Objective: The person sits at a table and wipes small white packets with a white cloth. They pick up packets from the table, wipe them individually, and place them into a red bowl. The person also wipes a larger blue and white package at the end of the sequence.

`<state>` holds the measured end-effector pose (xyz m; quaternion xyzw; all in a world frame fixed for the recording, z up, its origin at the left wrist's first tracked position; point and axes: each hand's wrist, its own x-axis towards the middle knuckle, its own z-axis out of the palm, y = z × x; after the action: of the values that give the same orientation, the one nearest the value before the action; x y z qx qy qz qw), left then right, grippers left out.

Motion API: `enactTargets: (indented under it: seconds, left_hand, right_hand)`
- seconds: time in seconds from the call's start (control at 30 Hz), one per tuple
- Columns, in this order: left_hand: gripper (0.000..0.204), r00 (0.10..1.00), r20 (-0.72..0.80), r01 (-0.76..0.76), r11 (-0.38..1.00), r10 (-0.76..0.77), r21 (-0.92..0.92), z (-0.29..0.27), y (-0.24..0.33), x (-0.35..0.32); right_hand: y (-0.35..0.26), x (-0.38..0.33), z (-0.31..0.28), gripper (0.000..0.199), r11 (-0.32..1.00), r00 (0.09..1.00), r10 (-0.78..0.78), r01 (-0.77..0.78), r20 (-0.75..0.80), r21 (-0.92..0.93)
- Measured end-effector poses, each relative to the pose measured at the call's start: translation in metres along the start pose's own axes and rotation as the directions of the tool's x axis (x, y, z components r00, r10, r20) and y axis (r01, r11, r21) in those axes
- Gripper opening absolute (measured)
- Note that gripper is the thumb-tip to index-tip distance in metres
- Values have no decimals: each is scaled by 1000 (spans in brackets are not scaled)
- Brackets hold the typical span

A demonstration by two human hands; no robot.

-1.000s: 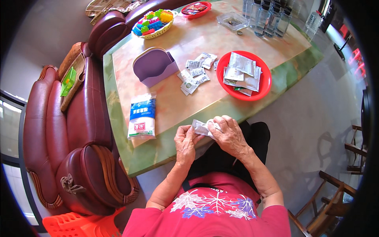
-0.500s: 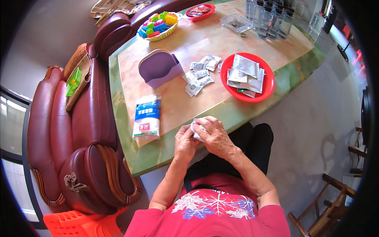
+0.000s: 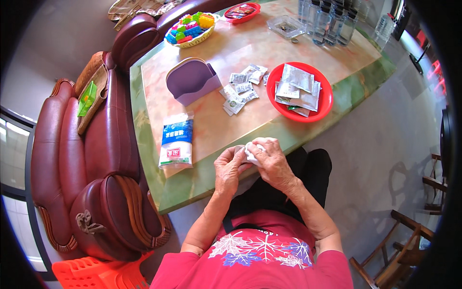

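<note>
At the table's near edge both my hands are close together. My right hand (image 3: 272, 161) is closed around a crumpled white tissue or thin cloth (image 3: 253, 153), which bulges out between its fingers. My left hand (image 3: 228, 166) is pinched close beside it, fingertips against thumb. What lies in that pinch is mostly hidden by the fingers. To the left lies a blue-and-white plastic packet (image 3: 176, 142) on the tabletop. Beyond my hands several small silver-white sachets (image 3: 236, 101) lie in a loose heap. A red bowl (image 3: 328, 103) with flat silver packets in it stands to their right.
A purple holder (image 3: 192, 84) stands behind the packet. Farther back are a basket of toy bricks (image 3: 190, 41), a small red dish (image 3: 230, 20), a clear tray (image 3: 286, 29) and several clear bottles (image 3: 332, 29). A maroon sofa (image 3: 113, 125) runs along the left; a wooden chair (image 3: 399, 245) is at lower right.
Both hands have shifted slightly, the right one a little to the right with the white tissue. A small gap has opened between the hands. The view has moved slightly; the tabletop things are unchanged.
</note>
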<state>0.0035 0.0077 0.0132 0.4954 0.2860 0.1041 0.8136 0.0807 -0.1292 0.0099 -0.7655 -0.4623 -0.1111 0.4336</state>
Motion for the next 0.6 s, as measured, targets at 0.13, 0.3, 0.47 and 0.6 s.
enactTargets:
  seconds: [0.13, 0.3, 0.47, 0.6]
  left_hand:
    - [11, 997, 17, -76, 996, 77, -49, -4, -10, -1]
    - [11, 991, 47, -119, 977, 129, -174, -6, -8, -3]
    - [15, 998, 27, -52, 967, 61, -251, -8, -4, 0]
    - [15, 995, 13, -99, 978, 103, -182, -6, -8, 0]
  right_hand:
    - [3, 4, 1, 44, 997, 997, 68, -68, -25, -37]
    - [11, 0, -17, 34, 978, 969, 174, -190, 174, 82]
    - [8, -9, -20, 29, 974, 963, 223, -227, 150, 9]
    - [-2, 2, -17, 29, 953, 954, 291, -295, 69, 65]
